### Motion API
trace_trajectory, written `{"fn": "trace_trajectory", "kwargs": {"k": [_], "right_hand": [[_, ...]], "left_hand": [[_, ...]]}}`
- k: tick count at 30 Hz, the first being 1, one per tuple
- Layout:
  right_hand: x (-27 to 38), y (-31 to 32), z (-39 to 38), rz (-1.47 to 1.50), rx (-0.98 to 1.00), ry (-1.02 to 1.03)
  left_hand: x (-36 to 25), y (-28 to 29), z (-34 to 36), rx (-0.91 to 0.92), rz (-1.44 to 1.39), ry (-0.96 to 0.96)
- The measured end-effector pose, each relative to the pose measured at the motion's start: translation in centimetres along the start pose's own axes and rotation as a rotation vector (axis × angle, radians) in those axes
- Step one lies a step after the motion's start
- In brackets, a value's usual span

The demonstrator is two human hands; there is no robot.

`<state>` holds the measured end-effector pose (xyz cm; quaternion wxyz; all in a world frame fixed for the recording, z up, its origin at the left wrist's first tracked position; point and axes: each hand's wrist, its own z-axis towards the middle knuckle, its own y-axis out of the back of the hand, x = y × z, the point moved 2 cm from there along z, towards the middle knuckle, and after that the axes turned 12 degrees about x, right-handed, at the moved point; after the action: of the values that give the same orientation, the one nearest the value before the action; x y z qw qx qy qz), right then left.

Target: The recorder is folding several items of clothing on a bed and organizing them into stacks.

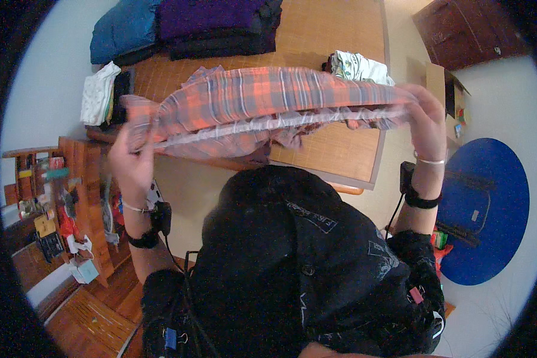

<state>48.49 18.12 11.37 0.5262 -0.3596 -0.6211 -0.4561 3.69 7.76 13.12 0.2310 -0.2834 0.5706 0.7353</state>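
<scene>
An orange and grey plaid garment point(268, 95) is stretched sideways in the air between my two hands, above the near edge of a mat-covered bed or platform point(334, 149). My left hand point(131, 162) grips its left end, fingers closed on the cloth. At the other end, my right hand point(428, 122) has its fingers closed on the cloth too. A pale strip runs along the lower side, with loose folds hanging below. The cloth is slightly blurred, and I cannot tell whether it is a shirt or trousers.
Blue point(125, 30) and purple point(203, 21) folded clothes lie on the far left of the mat. White folded clothes lie at left point(98, 95) and right point(361, 67). A wooden shelf point(89, 197) is left; a blue round folding table point(495, 179), cardboard box point(437, 89) and brown suitcase point(468, 36) are right.
</scene>
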Motion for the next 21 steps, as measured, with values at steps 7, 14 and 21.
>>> {"fn": "trace_trajectory", "kwargs": {"k": [7,14,21], "right_hand": [[-5.4,-0.7,1.4,0.347,-0.049,-0.05],[-2.8,-2.2,0.4,0.098,-0.196,0.017],[-16.2,-2.8,-2.1,-0.917,0.131,-0.17]], "left_hand": [[1.0,-2.0,-1.3,0.204,-0.049,0.063],[-0.3,-0.9,-2.2,0.056,-0.127,0.056],[9.8,-5.8,-3.9,0.483,0.345,0.193]]}}
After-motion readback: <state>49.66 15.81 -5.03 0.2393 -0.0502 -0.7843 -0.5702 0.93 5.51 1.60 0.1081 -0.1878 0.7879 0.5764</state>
